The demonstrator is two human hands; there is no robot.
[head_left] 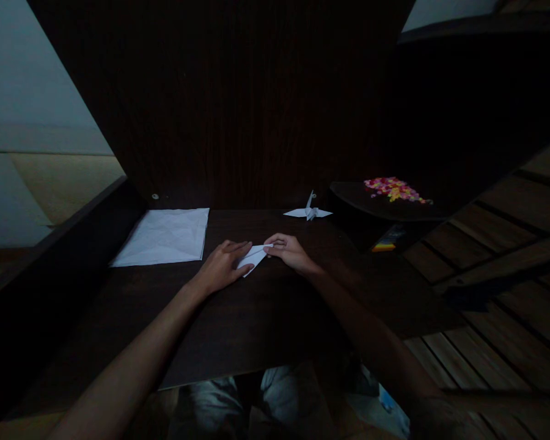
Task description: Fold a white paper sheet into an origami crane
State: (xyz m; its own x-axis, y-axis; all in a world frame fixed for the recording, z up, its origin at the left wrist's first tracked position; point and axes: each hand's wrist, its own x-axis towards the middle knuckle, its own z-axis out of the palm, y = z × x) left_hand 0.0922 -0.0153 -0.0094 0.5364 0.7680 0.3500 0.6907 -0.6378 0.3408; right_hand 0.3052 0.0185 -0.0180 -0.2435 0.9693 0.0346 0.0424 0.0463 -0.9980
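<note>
A small piece of folded white paper point(255, 255) lies on the dark desk between my hands. My left hand point(224, 264) rests on its left side, with the fingers across the top edge and the thumb on the lower part. The right corner is pinched between the thumb and fingers of my right hand point(289, 252). Beyond my right hand stands a white origami crane point(310, 212) with its wings spread. To the left of my left hand is a stack of white paper sheets point(165, 236), the top one creased.
On a raised curved shelf point(348, 194) at the right lies a pile of small pink, red and yellow pieces point(396, 189). Something with a yellow and orange edge point(384, 247) sits beneath it. A dark side panel point(55, 269) borders the desk's left, and a tall back panel rises behind.
</note>
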